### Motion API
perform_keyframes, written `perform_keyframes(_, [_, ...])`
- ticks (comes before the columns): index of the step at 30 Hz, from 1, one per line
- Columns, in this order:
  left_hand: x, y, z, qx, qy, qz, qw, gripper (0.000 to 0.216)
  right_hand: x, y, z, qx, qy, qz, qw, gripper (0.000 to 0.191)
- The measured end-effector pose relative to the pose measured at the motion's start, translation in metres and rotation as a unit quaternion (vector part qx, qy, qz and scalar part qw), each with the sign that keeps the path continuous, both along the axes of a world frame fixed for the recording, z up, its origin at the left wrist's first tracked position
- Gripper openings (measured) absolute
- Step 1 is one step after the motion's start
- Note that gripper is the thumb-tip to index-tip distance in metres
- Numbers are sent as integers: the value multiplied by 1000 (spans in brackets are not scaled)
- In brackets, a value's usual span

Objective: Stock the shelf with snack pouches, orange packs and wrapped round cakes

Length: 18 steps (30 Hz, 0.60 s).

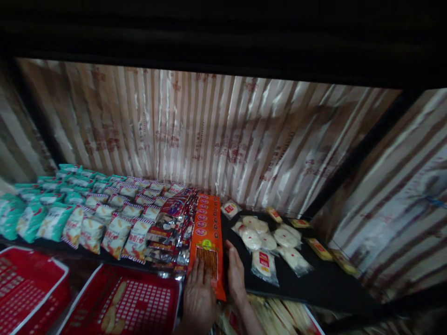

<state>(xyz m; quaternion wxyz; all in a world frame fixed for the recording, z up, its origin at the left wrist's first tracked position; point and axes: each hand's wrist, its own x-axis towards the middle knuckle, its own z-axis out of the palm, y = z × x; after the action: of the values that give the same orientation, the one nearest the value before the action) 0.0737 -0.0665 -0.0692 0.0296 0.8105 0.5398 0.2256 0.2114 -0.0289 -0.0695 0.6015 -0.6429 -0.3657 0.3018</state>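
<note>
A long orange snack packet (207,232) with a clear window showing brown sticks lies on the black shelf (296,284). My left hand (199,293) rests flat on its lower part, fingers stretched out over the window. Along the packet's right edge stands my right hand (235,272), its fingers extended; whether it touches the packet I cannot tell. Left of the orange packet is a stack of dark red and silver packets (165,232). To the right lie several clear bags of round white cakes (252,237).
Rows of white snack bags (115,236) and teal bags (56,221) fill the shelf's left side. Below are two red baskets (146,298), one holding pale yellow pieces. Small yellow packets (318,249) lie at the right. A dark post (363,151) slants at the shelf's right end.
</note>
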Motion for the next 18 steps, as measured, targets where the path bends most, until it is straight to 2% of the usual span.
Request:
perform_keyframes(5, [-10, -15, -8, 63, -27, -3, 998, 33, -11, -43, 0, 11, 79, -34, 996, 61])
perform_keyframes(10, [-17, -36, -5, 94, -74, 11, 993, 33, -21, -70, 5, 29, 110, -65, 991, 58])
perform_keyframes(13, [-20, -49, 1, 77, -103, 21, 992, 34, -28, -83, 9, 36, 141, -76, 986, 56])
perform_keyframes(18, [-26, -76, 13, -9, -148, 25, 989, 35, -30, -104, 9, 31, 143, -60, 987, 54])
